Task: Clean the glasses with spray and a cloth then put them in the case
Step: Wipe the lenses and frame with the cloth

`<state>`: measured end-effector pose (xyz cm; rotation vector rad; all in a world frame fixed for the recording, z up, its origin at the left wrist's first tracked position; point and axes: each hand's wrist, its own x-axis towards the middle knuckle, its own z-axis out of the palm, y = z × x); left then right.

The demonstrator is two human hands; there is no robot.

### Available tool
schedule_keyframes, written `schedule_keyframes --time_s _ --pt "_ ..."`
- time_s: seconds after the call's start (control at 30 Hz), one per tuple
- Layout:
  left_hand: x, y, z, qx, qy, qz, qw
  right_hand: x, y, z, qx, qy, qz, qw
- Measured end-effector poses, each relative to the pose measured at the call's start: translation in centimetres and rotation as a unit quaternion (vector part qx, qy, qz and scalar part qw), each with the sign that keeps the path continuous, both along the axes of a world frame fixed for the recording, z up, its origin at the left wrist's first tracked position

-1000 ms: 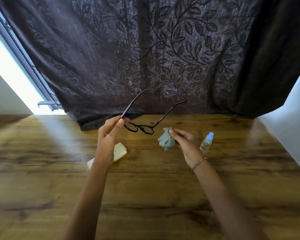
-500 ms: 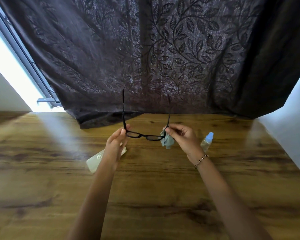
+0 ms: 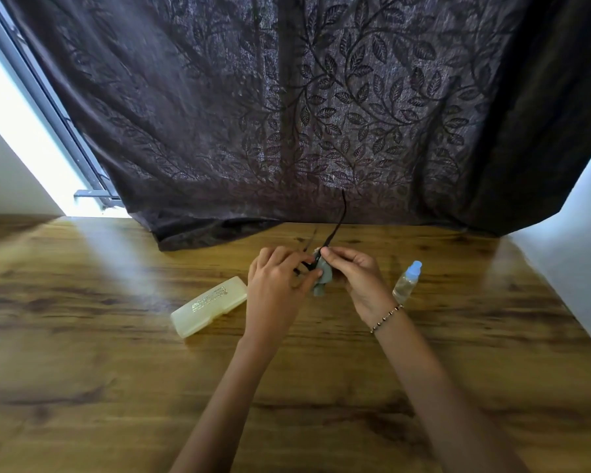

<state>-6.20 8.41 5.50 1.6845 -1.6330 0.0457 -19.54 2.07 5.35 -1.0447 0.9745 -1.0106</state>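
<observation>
You look through one camera only, worn on the head, so no second view shares the scene. It faces forward and tilts down over the wooden table [image 3: 82, 336], and both forearms run up from the bottom edge toward the middle of the frame. The left hand [image 3: 273, 285] and right hand [image 3: 359, 274] sit close to the centre, near enough to make out single fingers. The wide lens bends the table edges and the window frame [image 3: 48, 107] at far left. Straight ahead the view ends at the dark leaf-patterned curtain [image 3: 321, 114], which fills the upper half.
</observation>
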Motion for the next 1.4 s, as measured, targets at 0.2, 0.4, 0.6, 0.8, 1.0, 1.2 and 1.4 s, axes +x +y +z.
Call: schedule_keyframes --time_s 0.2,0.4,0.6,0.8,1.0,1.2,1.4 --pt "-0.2 0.1 0.2 0.018 -0.019 0.034 0.999 0.2 0.3 0.2 0.029 -0.047 0.019 0.998" --pt "0.5 -0.3 -0.1 0.075 0.045 0.021 0.996 0.2 0.1 0.4 -0.006 0.014 0.054 0.998" --pt "1.7 -0.4 0.1 0.068 0.076 0.071 0.992 -0.9 0.0 0.8 -0.072 0.080 -0.060 0.992" --pt "1.8 -0.4 1.4 0.027 -0.026 0.091 0.995 -0.8 0.6 3.2 -0.341 0.217 -0.081 0.911" --pt "1.2 -0.6 1.8 0.008 -0.127 0.049 0.991 0.7 0.9 2.8 -0.462 0.428 0.095 0.771" --pt "1.3 -0.5 1.8 -0.032 -0.164 0.029 0.986 0.6 -0.2 2.4 -0.501 0.479 0.030 0.720" --pt "2.5 -0.7 2.2 -0.038 -0.166 0.034 0.985 -0.5 -1.1 2.2 -0.470 0.495 0.052 0.729"
